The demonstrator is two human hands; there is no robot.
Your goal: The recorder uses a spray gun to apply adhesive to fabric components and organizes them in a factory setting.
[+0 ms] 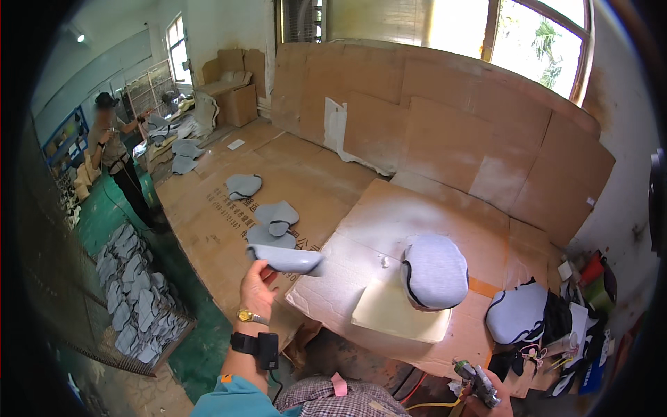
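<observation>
My left hand (258, 281) is closed on the near edge of a curved grey fabric piece (286, 260), lifted over the cardboard-covered table. Low at the right, my right hand (488, 402) grips a metal spray gun (476, 383). A yellow hose (434, 404) runs close by it. Between my hands, a rounded grey cushion-like pad (436, 270) with dark edging rests on a pale yellow block (385, 313). Beyond the held piece lie several similar grey pieces (278, 214) on the cardboard.
Upright cardboard (445, 104) lines the back under the windows. A grey pad with black cloth (514, 316) sits at the right among clutter. On the left floor stands a crate (177, 337) heaped with grey pieces. Another person (114, 142) stands at the far left.
</observation>
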